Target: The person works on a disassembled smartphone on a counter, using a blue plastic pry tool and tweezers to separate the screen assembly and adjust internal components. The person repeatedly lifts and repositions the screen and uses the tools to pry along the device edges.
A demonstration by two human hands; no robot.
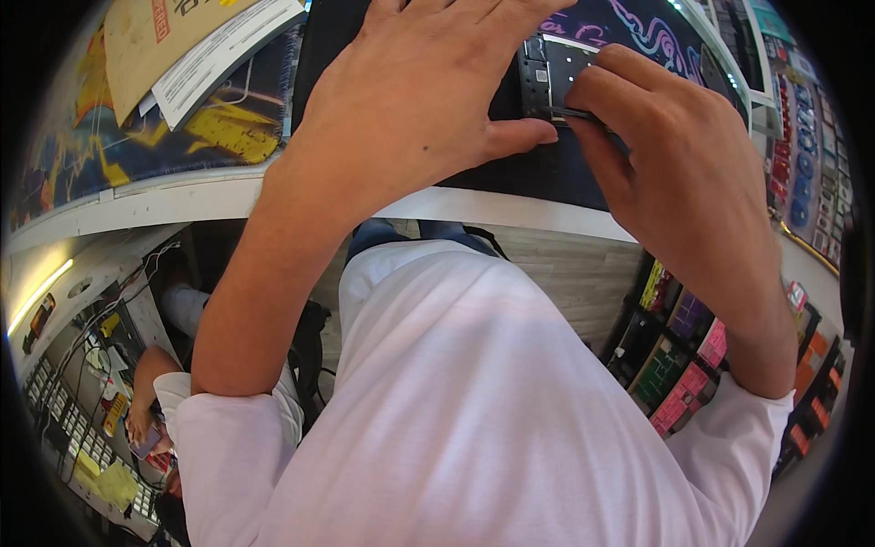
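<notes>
An opened phone [537, 77], with a black frame and a bare inner panel, lies on a dark mat at the top of the view. My right hand [665, 128] is closed around a thin dark tool [572, 112], with its tip at the phone's lower edge. Which kind of tool it is I cannot make out. My left hand [419, 87] spreads over the mat just left of the phone, thumb stretched toward it. Some of its fingertips run past the upper edge, so whether they touch the phone is hidden. The right fingers cover part of the phone.
The black mat [538, 173] lies on a white-edged table [529, 208]. At the upper left, a brown envelope [169, 46] and white papers [223, 68] rest on a colourful mat [228, 137]. Shelves of small boxed goods [679, 337] stand at the right. Another person's hand [139, 426] shows lower left.
</notes>
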